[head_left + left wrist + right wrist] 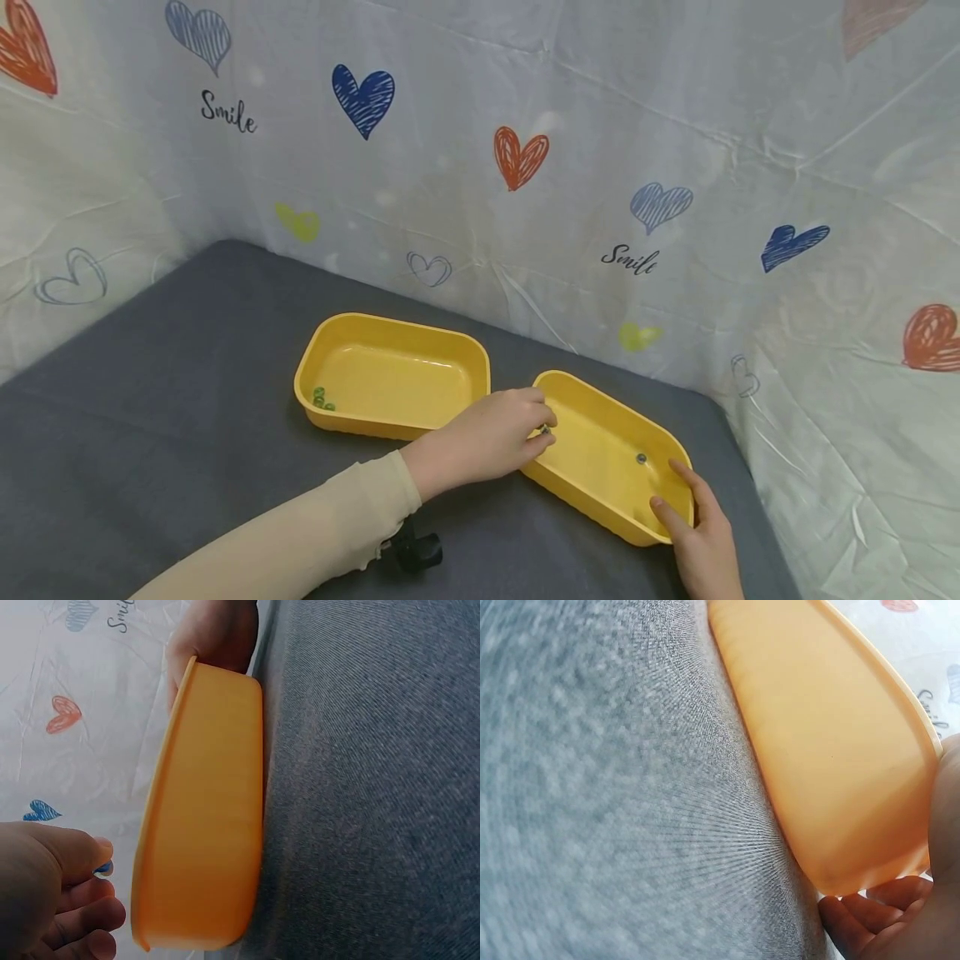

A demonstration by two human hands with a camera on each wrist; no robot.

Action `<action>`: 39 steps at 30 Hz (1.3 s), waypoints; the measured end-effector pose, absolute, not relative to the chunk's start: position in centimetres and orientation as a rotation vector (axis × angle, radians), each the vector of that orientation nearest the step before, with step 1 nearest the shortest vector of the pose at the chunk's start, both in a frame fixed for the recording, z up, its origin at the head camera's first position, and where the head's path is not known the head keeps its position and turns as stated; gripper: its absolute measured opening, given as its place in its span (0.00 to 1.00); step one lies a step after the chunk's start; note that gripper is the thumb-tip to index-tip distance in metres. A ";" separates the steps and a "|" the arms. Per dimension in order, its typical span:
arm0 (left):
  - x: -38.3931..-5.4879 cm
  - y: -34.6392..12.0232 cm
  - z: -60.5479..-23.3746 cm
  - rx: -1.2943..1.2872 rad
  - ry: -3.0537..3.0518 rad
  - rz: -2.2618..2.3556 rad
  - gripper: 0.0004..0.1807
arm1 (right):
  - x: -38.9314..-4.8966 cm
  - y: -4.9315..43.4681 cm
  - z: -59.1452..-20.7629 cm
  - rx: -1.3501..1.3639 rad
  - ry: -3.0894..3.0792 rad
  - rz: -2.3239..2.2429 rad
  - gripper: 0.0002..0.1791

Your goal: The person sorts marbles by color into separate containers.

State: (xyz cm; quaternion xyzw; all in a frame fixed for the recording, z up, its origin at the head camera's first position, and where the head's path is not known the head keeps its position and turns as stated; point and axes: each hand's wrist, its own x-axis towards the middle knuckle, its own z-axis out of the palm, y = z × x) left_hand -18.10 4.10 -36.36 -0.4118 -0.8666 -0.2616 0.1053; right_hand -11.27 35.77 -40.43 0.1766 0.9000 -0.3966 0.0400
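My left hand [495, 435] pinches a small blue marble [105, 868] between thumb and fingertips. It hovers above the near-left end of the right yellow tray [588, 446], its wrist just in front of the left tray. My right hand [707, 537] grips the right end of that same tray, thumb over the rim. In the right wrist view its fingers [847, 926] curl against the tray's end. One dark bluish marble [641, 458] lies on the right tray's floor. Several green marbles [319, 402] sit together in the left corner of the left yellow tray [401, 383].
Both trays stand on a dark grey cloth surface [187, 400], the right one set at an angle. A white curtain [450, 100] printed with hearts hangs behind and at both sides. Under the left sleeve [322, 521] a black wrist mount [416, 550] juts out.
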 end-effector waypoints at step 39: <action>-18.8 3.9 -37.7 -1.220 -2.599 -0.752 0.12 | -11.4 35.8 -40.5 0.537 2.765 -1.220 0.45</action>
